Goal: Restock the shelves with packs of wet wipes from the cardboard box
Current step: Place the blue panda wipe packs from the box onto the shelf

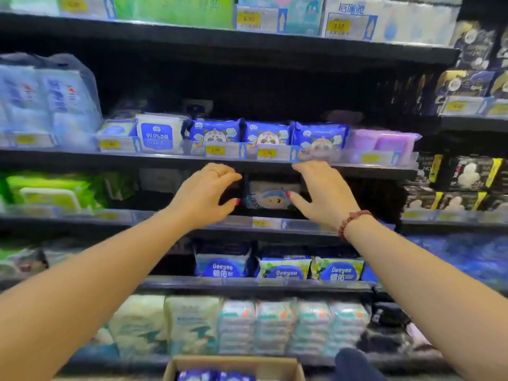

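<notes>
Box: an open brown cardboard box sat lowest in view, at the foot of the shelving. Glossy blue wet-wipe packs showed inside it.
Left grip: the left grip hung at the mouth of the middle shelf, fingers loosely curved and holding nothing. It had a thin gold ring on one finger, and its thumb tip lay just beside the pack's left edge.
Right grip: the right grip was on the other side, likewise open and empty, with a red bead bracelet round the wrist. Its thumb tip overlapped the pack's right edge; whether it touched, I could not tell.
Pack: a pale wet-wipe pack with a cartoon face in a blue cap stood upright between the two grips, set back on the dark metal shelf.
Row below: blue and green "Deeyeo" packs stood side by side.
Row above: three blue panda-print packs faced front. A white pack marked 99.9% stood on their left and lilac packs on their right, with yellow price tags along the rail.
</notes>
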